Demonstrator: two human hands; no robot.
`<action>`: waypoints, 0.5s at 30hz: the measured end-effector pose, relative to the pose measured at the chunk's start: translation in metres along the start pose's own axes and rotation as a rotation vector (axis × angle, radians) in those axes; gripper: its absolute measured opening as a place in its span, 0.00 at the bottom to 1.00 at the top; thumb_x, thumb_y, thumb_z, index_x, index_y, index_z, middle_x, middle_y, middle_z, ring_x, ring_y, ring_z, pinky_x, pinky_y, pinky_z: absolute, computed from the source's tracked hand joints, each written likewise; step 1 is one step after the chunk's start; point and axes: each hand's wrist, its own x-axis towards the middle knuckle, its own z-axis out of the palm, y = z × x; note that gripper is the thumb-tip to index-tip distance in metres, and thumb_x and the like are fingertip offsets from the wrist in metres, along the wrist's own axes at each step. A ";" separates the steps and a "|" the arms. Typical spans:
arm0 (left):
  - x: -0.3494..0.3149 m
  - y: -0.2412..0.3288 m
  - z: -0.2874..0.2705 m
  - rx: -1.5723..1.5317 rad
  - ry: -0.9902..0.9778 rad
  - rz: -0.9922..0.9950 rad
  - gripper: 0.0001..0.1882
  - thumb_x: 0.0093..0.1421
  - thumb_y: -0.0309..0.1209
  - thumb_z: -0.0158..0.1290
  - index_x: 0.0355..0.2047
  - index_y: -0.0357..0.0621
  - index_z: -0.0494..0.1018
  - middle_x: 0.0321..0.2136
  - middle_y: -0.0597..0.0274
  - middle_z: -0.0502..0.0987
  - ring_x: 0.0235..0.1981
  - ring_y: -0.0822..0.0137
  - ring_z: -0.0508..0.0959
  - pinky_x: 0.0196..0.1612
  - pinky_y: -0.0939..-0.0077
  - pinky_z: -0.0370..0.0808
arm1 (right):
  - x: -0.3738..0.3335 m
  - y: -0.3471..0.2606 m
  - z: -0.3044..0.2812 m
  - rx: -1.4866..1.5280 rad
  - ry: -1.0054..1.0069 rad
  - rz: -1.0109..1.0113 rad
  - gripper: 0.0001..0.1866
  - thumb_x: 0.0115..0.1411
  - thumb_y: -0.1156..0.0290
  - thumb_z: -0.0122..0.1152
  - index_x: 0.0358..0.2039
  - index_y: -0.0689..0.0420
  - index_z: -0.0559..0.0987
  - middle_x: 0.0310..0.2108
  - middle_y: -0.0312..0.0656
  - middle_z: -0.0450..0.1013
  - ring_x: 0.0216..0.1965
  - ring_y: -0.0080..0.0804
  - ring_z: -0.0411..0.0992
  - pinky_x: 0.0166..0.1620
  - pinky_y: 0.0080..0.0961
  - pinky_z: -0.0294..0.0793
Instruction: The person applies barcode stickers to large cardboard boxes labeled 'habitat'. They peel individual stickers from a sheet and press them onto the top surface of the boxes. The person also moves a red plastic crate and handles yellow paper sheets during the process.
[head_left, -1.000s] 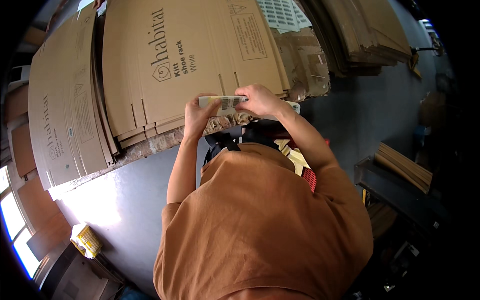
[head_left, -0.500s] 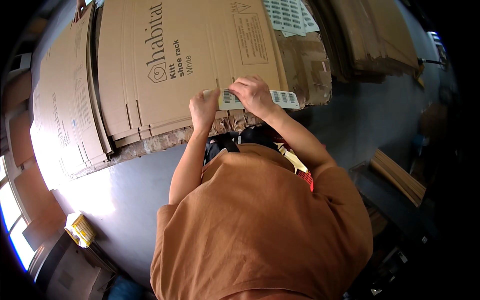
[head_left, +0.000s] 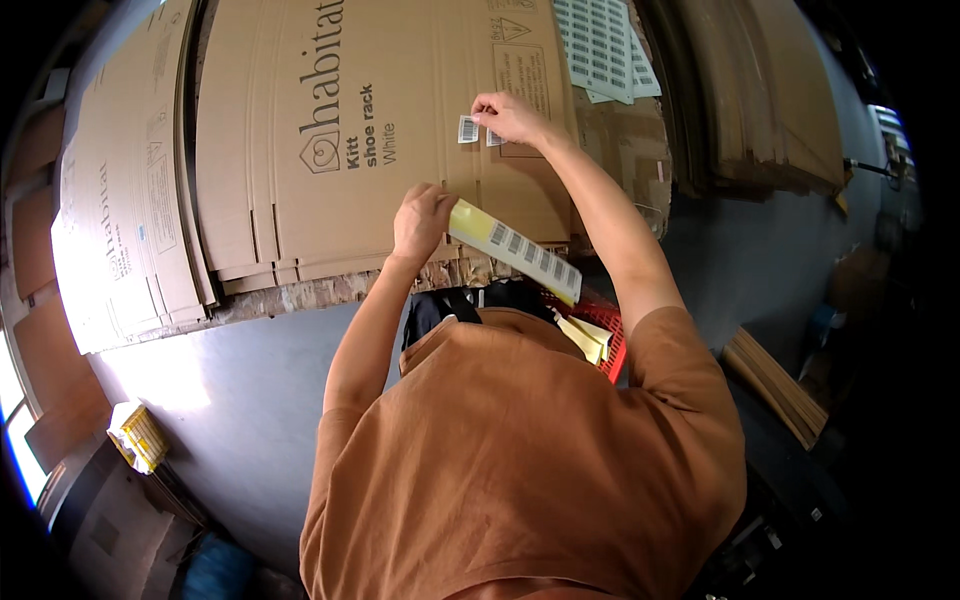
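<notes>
My left hand (head_left: 422, 222) is closed on one end of a strip of barcode labels (head_left: 540, 268), whose backing shows yellow beside the fingers. The strip slants down to the right, past the near edge of the stack of flat cardboard boxes (head_left: 260, 130). Farther forward, my right hand (head_left: 508, 118) pinches a small white barcode label (head_left: 467, 130) over the printed face of the top box. A second bit of white label shows under its fingers. Whether the label touches the cardboard I cannot tell.
Sheets of barcode labels (head_left: 600, 50) lie beyond the top box on the right. Another cardboard stack (head_left: 130, 190) stands at the left, more flat cardboard (head_left: 770, 100) at the right. A red plastic basket (head_left: 612, 335) with yellow paper sits close by my body.
My right hand has come away from the strip and moved forward over the box with a label. The strip's free end has swung down toward me, while my left hand keeps hold of it.
</notes>
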 end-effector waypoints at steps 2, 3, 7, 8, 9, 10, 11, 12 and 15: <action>0.013 0.009 0.002 0.125 0.034 0.210 0.09 0.55 0.34 0.58 0.29 0.40 0.77 0.46 0.54 0.75 0.48 0.54 0.73 0.47 0.61 0.70 | 0.017 0.012 0.006 -0.020 -0.066 0.015 0.09 0.58 0.67 0.58 0.35 0.58 0.79 0.27 0.43 0.77 0.29 0.34 0.75 0.34 0.32 0.72; 0.018 0.010 0.003 0.188 0.051 0.308 0.09 0.55 0.34 0.59 0.29 0.41 0.78 0.49 0.55 0.73 0.51 0.55 0.71 0.49 0.60 0.69 | 0.023 0.013 0.008 -0.032 -0.084 0.016 0.09 0.58 0.67 0.58 0.36 0.57 0.79 0.28 0.43 0.77 0.29 0.35 0.75 0.34 0.32 0.72; 0.042 0.006 0.008 0.288 -0.031 0.441 0.11 0.55 0.34 0.58 0.33 0.38 0.76 0.57 0.55 0.67 0.60 0.55 0.64 0.60 0.58 0.63 | 0.034 0.018 0.016 -0.062 -0.101 0.019 0.09 0.57 0.67 0.58 0.36 0.57 0.80 0.28 0.44 0.77 0.30 0.36 0.75 0.36 0.33 0.73; 0.045 0.004 0.011 0.302 -0.030 0.447 0.12 0.55 0.34 0.58 0.33 0.38 0.76 0.58 0.55 0.67 0.61 0.55 0.63 0.61 0.58 0.62 | 0.035 0.018 0.017 -0.066 -0.092 0.019 0.09 0.57 0.67 0.58 0.35 0.57 0.80 0.29 0.44 0.77 0.31 0.36 0.75 0.36 0.34 0.73; 0.048 0.002 0.013 0.317 -0.029 0.455 0.12 0.56 0.34 0.57 0.33 0.37 0.75 0.58 0.54 0.66 0.62 0.56 0.62 0.62 0.59 0.60 | 0.036 0.018 0.017 -0.080 -0.087 0.017 0.09 0.57 0.66 0.58 0.35 0.56 0.80 0.29 0.44 0.77 0.31 0.37 0.75 0.36 0.34 0.73; 0.050 0.000 0.016 0.331 -0.029 0.463 0.12 0.56 0.34 0.57 0.33 0.37 0.75 0.59 0.54 0.66 0.63 0.56 0.61 0.64 0.59 0.59 | 0.036 0.017 0.018 -0.093 -0.081 0.016 0.09 0.56 0.66 0.59 0.35 0.56 0.80 0.29 0.44 0.77 0.31 0.37 0.75 0.36 0.34 0.73; 0.051 -0.003 0.018 0.332 -0.044 0.455 0.12 0.56 0.34 0.57 0.33 0.36 0.75 0.59 0.54 0.66 0.63 0.56 0.61 0.64 0.59 0.59 | 0.035 0.016 0.018 -0.107 -0.075 0.014 0.09 0.56 0.66 0.59 0.35 0.56 0.80 0.29 0.44 0.77 0.32 0.37 0.75 0.37 0.34 0.73; 0.052 -0.003 0.018 0.335 -0.061 0.451 0.12 0.56 0.34 0.57 0.33 0.36 0.75 0.59 0.54 0.66 0.63 0.56 0.61 0.64 0.58 0.59 | 0.035 0.016 0.019 -0.108 -0.066 0.035 0.09 0.56 0.66 0.59 0.34 0.56 0.80 0.29 0.44 0.77 0.32 0.38 0.75 0.37 0.35 0.73; 0.055 -0.003 0.021 0.333 -0.080 0.449 0.12 0.56 0.34 0.56 0.33 0.36 0.75 0.58 0.53 0.67 0.63 0.56 0.61 0.64 0.58 0.59 | 0.032 0.014 0.021 -0.122 -0.030 0.091 0.09 0.55 0.64 0.60 0.33 0.55 0.80 0.30 0.44 0.77 0.33 0.38 0.76 0.37 0.35 0.73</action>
